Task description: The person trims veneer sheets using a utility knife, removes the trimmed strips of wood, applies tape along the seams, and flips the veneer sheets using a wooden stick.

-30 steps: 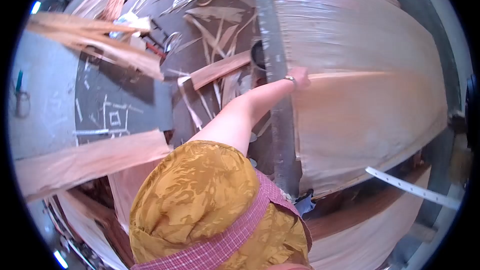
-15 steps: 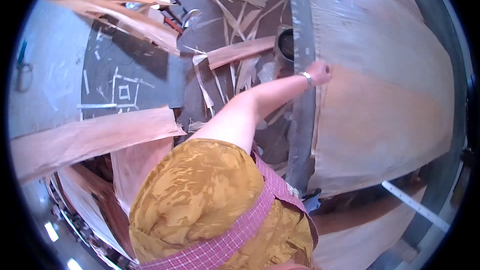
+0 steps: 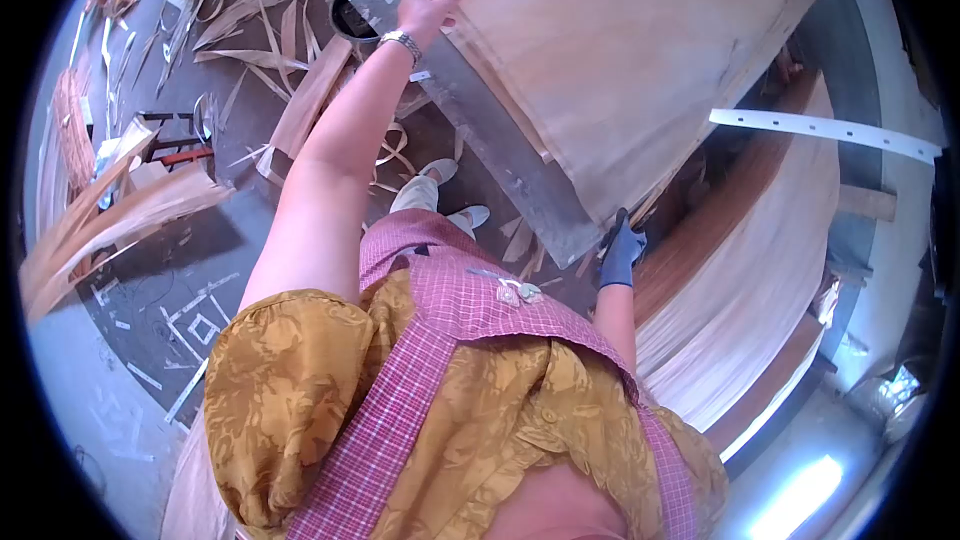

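Table (image 3: 515, 172), 12 to 3 o'clock, bears the broad pale wood sheet (image 3: 640, 50) at 1 o'clock, laid near its rim prob. for easy reach. L hand (image 3: 426, 12), approx. 12, has fingers bent at the sheet's edge, and gloved R hand (image 3: 622, 252), 3 o'clock, is by its near corner, poss. to steady it; can't tell if either grips. Tiny white label (image 3: 420, 76), approx. 11, illegible; no brand readable.

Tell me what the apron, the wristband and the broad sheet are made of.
Checked apron: woven cloth, matt, perhaps cotton; it drapes softly.
Wristband: probably metal, given its silvery glint.
Broad sheet: likely thin wood veneer, unpainted; it is pale tan, mottled and thin-edged.
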`<state>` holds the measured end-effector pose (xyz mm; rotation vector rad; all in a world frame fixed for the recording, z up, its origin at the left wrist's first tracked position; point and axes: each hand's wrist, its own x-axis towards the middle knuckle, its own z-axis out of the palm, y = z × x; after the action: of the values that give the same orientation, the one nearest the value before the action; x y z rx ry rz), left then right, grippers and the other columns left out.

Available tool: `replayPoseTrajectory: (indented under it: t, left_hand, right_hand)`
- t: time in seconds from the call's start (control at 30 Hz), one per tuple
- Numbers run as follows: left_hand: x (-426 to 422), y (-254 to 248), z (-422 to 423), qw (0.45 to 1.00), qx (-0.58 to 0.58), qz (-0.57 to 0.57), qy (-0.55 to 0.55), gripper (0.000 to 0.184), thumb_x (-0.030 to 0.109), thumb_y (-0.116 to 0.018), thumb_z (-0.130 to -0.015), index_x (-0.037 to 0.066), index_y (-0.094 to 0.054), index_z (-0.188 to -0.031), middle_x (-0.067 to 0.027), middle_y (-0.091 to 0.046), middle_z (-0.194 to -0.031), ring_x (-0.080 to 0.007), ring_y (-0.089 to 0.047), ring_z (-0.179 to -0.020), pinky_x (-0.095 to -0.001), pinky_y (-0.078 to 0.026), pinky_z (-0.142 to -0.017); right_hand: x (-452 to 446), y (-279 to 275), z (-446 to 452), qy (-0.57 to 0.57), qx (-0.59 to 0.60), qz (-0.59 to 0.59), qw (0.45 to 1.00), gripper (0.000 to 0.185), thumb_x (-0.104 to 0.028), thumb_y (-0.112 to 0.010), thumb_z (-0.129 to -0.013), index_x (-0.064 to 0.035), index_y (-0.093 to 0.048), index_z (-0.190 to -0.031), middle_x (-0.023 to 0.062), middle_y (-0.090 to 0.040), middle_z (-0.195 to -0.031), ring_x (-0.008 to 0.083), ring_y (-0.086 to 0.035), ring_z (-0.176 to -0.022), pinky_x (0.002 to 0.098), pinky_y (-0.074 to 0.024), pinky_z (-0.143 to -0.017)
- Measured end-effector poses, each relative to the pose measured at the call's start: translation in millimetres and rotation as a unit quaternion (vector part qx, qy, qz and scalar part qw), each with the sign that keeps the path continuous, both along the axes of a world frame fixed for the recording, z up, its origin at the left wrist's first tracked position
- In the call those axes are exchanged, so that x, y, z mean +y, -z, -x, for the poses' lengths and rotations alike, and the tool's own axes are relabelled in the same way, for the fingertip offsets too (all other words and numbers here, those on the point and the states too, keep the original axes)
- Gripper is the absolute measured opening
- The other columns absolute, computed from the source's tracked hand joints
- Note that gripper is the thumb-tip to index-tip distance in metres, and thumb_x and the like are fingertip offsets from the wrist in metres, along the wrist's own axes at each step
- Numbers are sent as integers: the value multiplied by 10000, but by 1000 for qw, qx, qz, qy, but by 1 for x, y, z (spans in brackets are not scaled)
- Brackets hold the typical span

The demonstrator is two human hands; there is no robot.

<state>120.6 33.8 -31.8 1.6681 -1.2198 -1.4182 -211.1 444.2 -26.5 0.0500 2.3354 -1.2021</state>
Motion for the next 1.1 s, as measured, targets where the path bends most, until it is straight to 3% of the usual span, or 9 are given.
replayPoseTrajectory:
  t: [0.13,0.37,0.4,0.5,0.6,0.67,0.77,0.93,1.1]
  left_hand:
    - [-3,12,-3,994,-105,13,39,344,359,-745,-826,30,-660,-772,-55,-689,-732,-130,-686,-613,-257,-480,-488]
    - [-4,23,0,982,-178,-6,69,325,366,-710,-830,45,-669,-790,-50,-696,-709,-129,-693,-627,-270,-517,-558]
    - [-6,28,0,977,-197,4,82,320,367,-694,-839,51,-654,-804,-51,-694,-702,-129,-684,-614,-280,-519,-557]
    - [-6,28,1,971,-219,19,93,338,391,-634,-816,55,-669,-810,-73,-700,-680,-208,-697,-706,-354,-522,-707]
    - [-6,26,-1,974,-207,20,95,344,397,-635,-824,55,-648,-796,-72,-697,-682,-205,-690,-686,-348,-518,-686]
    - [-6,33,-2,976,-197,13,91,352,403,-633,-831,53,-639,-800,-68,-692,-676,-200,-682,-663,-343,-515,-671]
    - [-6,28,0,979,-181,4,94,355,404,-634,-840,51,-631,-806,-66,-683,-664,-190,-668,-624,-342,-510,-649]
    - [-9,38,-5,974,-201,14,104,337,386,-628,-851,49,-619,-855,-71,-665,-630,-178,-660,-583,-341,-509,-614]
    - [-12,37,-1,973,-212,8,90,358,378,-626,-862,23,-608,-907,-90,-664,-633,-194,-667,-567,-346,-515,-604]
  right_hand:
    - [9,-1,4,1,-8,18,1000,291,-229,-768,-841,-67,-551,-733,26,-505,-526,155,-446,-362,327,-363,-329]
    - [15,20,6,-2,25,0,1000,219,-225,-702,-898,-105,-576,-765,-1,-498,-523,126,-442,-361,296,-350,-327]
    - [15,14,4,-11,18,-7,1000,249,-259,-715,-890,-99,-574,-761,4,-506,-527,129,-453,-364,295,-356,-331]
    - [3,-6,-7,9,43,-26,999,350,-348,-741,-865,-95,-547,-720,-15,-459,-489,113,-411,-333,285,-327,-310]
    - [-3,-21,-11,-11,11,-77,997,508,-495,-780,-784,-31,-607,-895,78,-622,-679,213,-607,-526,346,-492,-469]
    - [1,-15,-15,-88,106,-125,983,713,-551,-789,-735,20,-566,-1098,167,-646,-951,292,-645,-819,386,-521,-701]
    - [-5,-27,-17,-121,76,-220,965,1059,-585,-813,-669,81,-390,-1376,272,-507,-1361,382,-508,-1255,417,-413,-1037]
    - [10,1,-12,-104,127,-194,967,1011,-549,-834,-660,77,-432,-1345,252,-556,-1308,376,-551,-1202,417,-440,-1003]
    - [20,29,-7,-97,146,-166,970,852,-547,-831,-664,41,-538,-1205,224,-650,-1119,357,-630,-1037,413,-478,-903]
